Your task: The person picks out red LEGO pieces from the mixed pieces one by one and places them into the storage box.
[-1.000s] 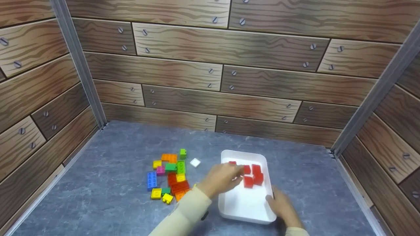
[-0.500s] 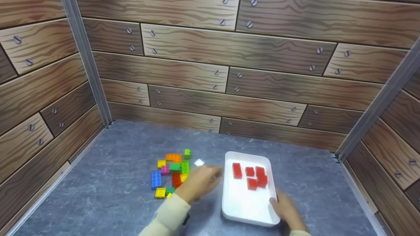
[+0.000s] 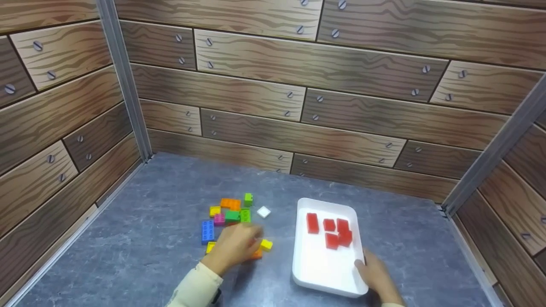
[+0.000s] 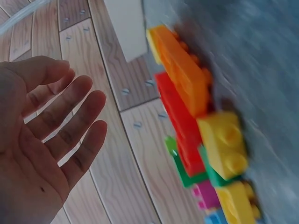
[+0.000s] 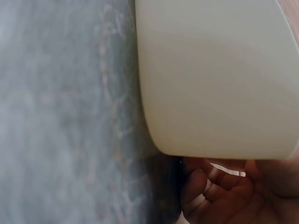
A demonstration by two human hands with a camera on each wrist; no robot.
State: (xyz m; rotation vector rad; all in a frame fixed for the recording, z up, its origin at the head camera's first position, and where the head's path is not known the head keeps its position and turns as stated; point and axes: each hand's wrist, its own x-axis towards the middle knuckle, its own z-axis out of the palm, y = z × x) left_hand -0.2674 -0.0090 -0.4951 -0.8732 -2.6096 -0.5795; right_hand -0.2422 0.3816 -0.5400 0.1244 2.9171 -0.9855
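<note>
My left hand (image 3: 236, 246) hovers over the cluster of toy building bricks in the head view. Its fingers are loosely bent with nothing between them, and the left wrist view shows the bare palm (image 4: 32, 154). Beside it there lie an orange brick (image 4: 182, 70), a red brick (image 4: 180, 123) and a yellow brick (image 4: 222, 144). My right hand (image 3: 377, 275) grips the near right side of a white tray (image 3: 326, 268), thumb at the rim and fingers beneath its wall. Several red bricks (image 3: 312, 223) lie in the far half of the tray.
Around the left hand lie a blue brick (image 3: 207, 231), a magenta brick (image 3: 219, 219), a green brick (image 3: 233, 216) and an orange brick (image 3: 230, 204). A white square piece (image 3: 263, 212) sits between cluster and tray. Wood-patterned walls (image 3: 247, 98) enclose the grey tabletop (image 3: 170, 183).
My left hand has drawn back from over the tray, leftward to the brick cluster, uncovering a long red brick in the tray. The right hand keeps its grip. The head view has shifted slightly.
</note>
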